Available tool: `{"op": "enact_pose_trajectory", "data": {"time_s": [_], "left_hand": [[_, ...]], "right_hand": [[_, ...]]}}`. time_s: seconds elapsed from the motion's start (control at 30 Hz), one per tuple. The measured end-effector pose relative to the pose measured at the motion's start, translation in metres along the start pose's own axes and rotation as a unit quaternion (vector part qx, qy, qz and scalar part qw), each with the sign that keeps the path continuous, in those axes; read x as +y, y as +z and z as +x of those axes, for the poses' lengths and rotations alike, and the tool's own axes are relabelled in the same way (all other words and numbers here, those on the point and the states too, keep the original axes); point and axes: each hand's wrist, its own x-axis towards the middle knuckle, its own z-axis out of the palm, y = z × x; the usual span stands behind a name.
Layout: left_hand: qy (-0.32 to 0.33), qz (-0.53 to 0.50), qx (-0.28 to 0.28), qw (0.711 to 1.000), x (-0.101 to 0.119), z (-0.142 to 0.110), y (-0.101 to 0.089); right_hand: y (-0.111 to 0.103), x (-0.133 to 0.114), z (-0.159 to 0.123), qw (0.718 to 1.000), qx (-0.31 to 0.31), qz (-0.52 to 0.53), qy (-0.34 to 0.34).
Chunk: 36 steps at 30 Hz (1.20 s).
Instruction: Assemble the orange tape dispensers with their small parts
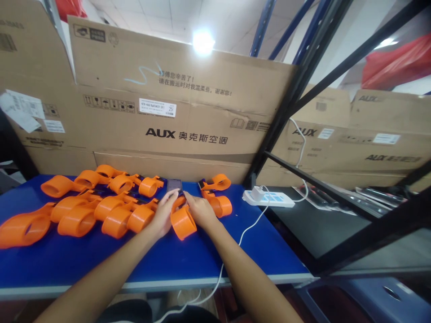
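Note:
Between my two hands is an orange plastic ring with a narrow tail (pixel 183 223), its loop facing me. My left hand (pixel 164 214) is closed with its fingertips at the ring's tail. From the other side my right hand (pixel 201 210) grips the same tail, near a dark end piece; the fingers partly hide it. Just beyond my fingertips a phone-like device with a grey screen (pixel 174 184) lies on the blue table. Several more orange rings (pixel 116 221) lie in rows to the left of my left hand. Two others (pixel 220 204) lie right of my right hand.
A white power strip (pixel 269 197) with a plugged-in charger lies at the table's right edge. Its white cable (pixel 247 229) runs over the blue tabletop (pixel 161 262) and off the front. Large cardboard (pixel 188 116) stands behind, with a black metal post (pixel 286 98) at right.

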Motion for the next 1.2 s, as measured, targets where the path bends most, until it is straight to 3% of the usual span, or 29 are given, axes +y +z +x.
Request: {"op": "enact_pose_trajectory", "data": {"time_s": [0.3, 0.47, 0.8, 1.2], "left_hand": [[0.016, 0.030, 0.007, 0.999, 0.000, 0.001, 0.000], [0.030, 0.068, 0.020, 0.997, -0.003, 0.003, -0.005], [0.050, 0.131, 0.016, 0.990, -0.006, 0.009, -0.010], [0.056, 0.143, 0.007, 0.988, -0.003, 0.008, -0.010]], "right_hand": [[0.001, 0.002, 0.000, 1.000, 0.010, 0.013, -0.002], [-0.007, 0.010, -0.002, 0.994, 0.072, 0.082, -0.023], [-0.002, 0.007, 0.000, 0.966, 0.096, 0.239, -0.014], [0.000, 0.005, 0.002, 0.964, 0.088, 0.251, -0.020]]}}
